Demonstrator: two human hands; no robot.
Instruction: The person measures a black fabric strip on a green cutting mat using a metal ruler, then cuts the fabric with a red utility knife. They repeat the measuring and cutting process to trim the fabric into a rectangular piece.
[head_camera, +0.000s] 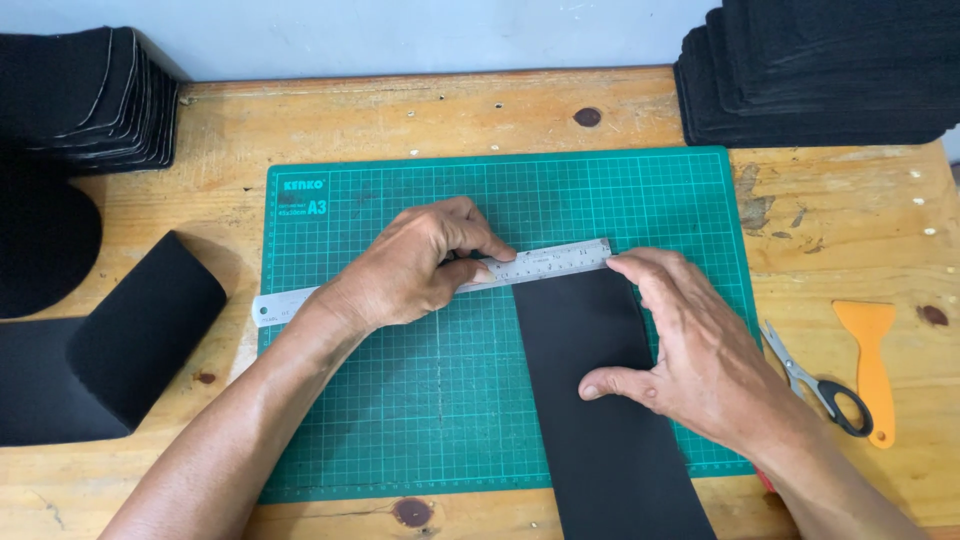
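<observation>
Left hand pinches the steel ruler, fingers curled over its edge, pressing it flat across the green cutting mat. Right hand lies nearly flat, fingers spread on the black foam strip, index tip touching the ruler's far end. That strip runs from under the ruler toward the person, over the counter edge. Just right of the right hand: scissors and an orange scraper.
</observation>
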